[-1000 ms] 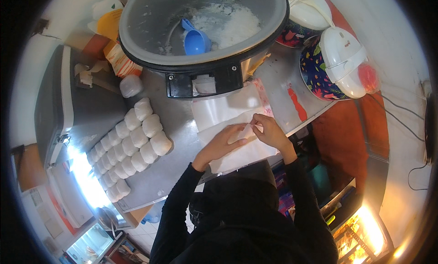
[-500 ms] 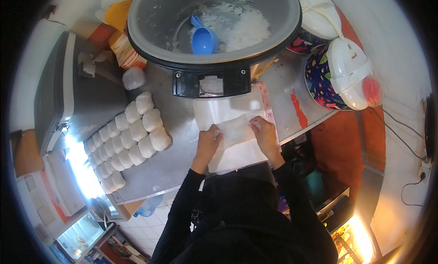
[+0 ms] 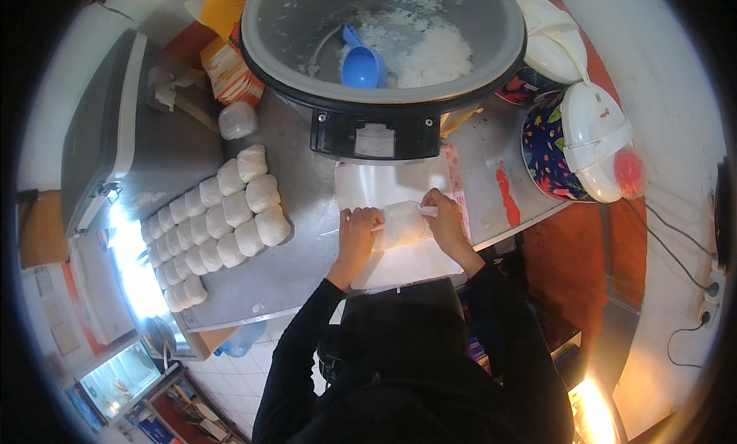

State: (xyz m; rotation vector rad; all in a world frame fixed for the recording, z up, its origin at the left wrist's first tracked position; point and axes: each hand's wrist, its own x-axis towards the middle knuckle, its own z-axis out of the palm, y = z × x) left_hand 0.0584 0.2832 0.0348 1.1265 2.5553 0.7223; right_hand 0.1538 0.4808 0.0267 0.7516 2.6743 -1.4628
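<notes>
A white portion of rice wrapped in clear plastic (image 3: 401, 223) lies on a stack of plastic sheets (image 3: 388, 184) on the metal counter (image 3: 311, 191). My left hand (image 3: 359, 231) presses against its left side. At its right end, my right hand (image 3: 444, 217) pinches a twisted tail of the plastic wrap. Both dark sleeves come up from the lower edge. Several finished white wrapped portions (image 3: 219, 221) lie in rows to the left.
A large grey rice pot (image 3: 384, 41) with white rice and a blue scoop (image 3: 361, 60) stands at the back. A floral pot with a white lid (image 3: 583, 145) sits right. A grey box (image 3: 130, 137) lies left. Cables (image 3: 675, 237) run along the right wall.
Both hands have closed around the portion. The loose wrap seen flat half a second ago is now bundled around the rice, with its right end twisted.
</notes>
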